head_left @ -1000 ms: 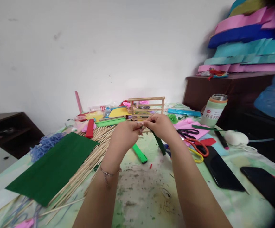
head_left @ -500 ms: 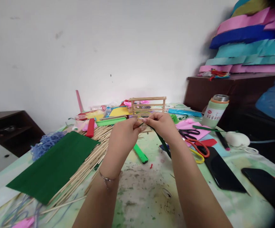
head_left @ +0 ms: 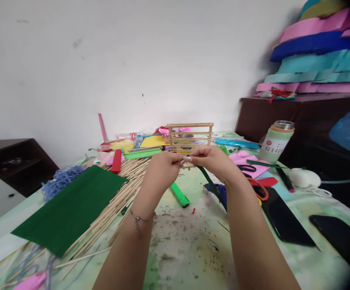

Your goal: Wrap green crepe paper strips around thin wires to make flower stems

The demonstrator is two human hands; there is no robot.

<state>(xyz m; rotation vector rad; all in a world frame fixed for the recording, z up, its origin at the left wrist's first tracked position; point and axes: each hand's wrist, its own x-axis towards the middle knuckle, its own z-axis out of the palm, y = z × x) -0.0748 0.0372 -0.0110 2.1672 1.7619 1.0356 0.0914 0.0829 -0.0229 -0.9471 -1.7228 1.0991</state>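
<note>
My left hand (head_left: 166, 168) and my right hand (head_left: 213, 162) meet fingertip to fingertip above the middle of the table. Both are closed in a pinch around the end of a dark green strip (head_left: 205, 175). The strip's loose length hangs down behind my right wrist, over a dark blue tool (head_left: 220, 189) that my forearm partly covers; its kind is unclear. Just beyond my fingers stands a small frame of wooden sticks (head_left: 190, 133). On the table below lies a bright green utility knife or similar slim tool (head_left: 180, 195). The exact pinch point is partly hidden by my fingers.
A dark green sheet (head_left: 72, 205) overlaps a pile of thin wooden sticks (head_left: 114, 213) at left, beside blue yarn (head_left: 61, 181). At right are scissors (head_left: 261, 189), a black phone (head_left: 285, 217) and an open bottle (head_left: 276, 143). A wall rises behind.
My right hand has turned and its wrist has shifted slightly right, uncovering more of the blue tool. My fingertips stay together. The whole view has shifted a little.
</note>
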